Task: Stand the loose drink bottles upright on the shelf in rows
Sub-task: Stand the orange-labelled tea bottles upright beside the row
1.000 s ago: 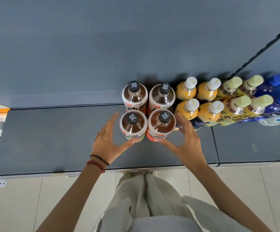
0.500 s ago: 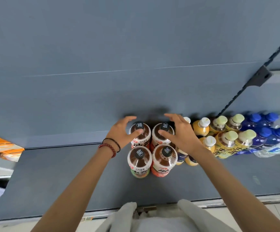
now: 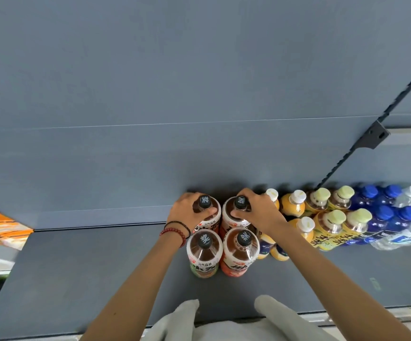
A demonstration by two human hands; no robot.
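Red and black wrist bracelets (image 3: 175,230)

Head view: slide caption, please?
Left hand grips rear-left tea bottle, right hand grips rear-right tea bottle, on grey shelf.

**Small Brand Line, Bold Characters**

Each of the four dark caps (image 3: 204,238) at frame centre bears one white stylised Chinese character, too small to read surely. The front-left bottle (image 3: 204,254) shows "元气森林" in small black print on its white label. The back-left bottle (image 3: 209,222) shows the same line. The back-right bottle (image 3: 236,221) has similar small print, too faint to read. The yellow labels (image 3: 327,238) at right carry bold black characters, unreadable.
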